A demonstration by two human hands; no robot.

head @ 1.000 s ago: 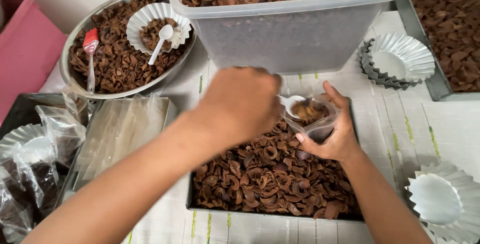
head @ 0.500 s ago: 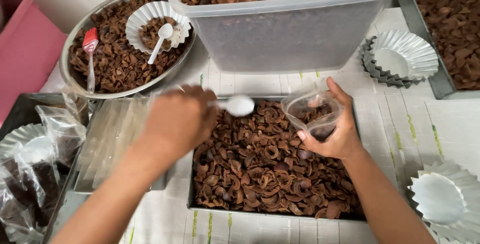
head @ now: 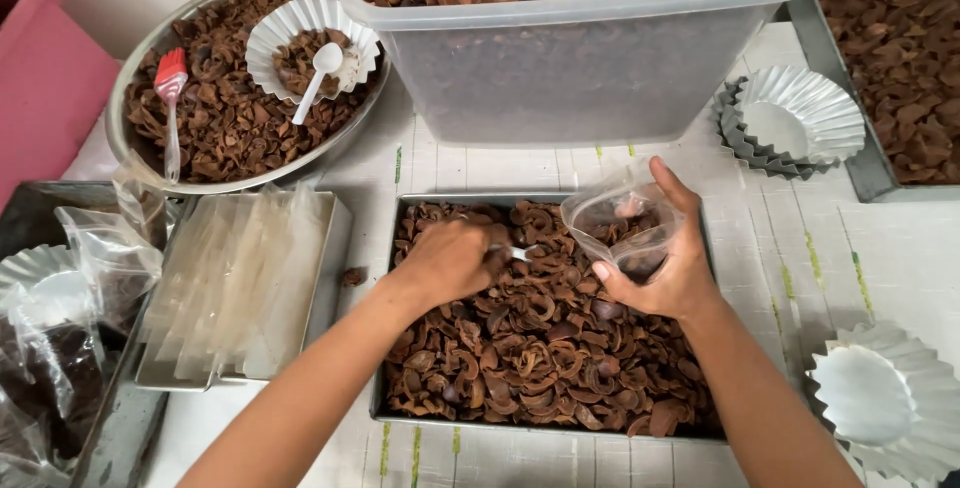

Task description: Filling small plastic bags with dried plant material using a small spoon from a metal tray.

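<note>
While a pink block (head: 45, 98) fills the upper left corner of the frame, a round metal bowl (head: 135, 98) beside it holds brown dried pieces, a red brush (head: 171, 83) and a white fluted paper cup (head: 313, 43) with a white spoon in it. Lower left, a flat tray of clear bags (head: 240, 283) lies next to crumpled plastic. At centre, the left hand (head: 450, 260) is closed around a small white spoon (head: 516, 253), dipped into the metal tray (head: 384, 348) of brown pieces. Just right of it, the right hand (head: 665, 273) grips a small clear bag (head: 622, 223), open-mouthed, above the same tray. Behind them stands a big translucent tub (head: 590, 68), full. Stacked fluted cups (head: 790, 123) sit upper right, more at the lower right edge.
</note>
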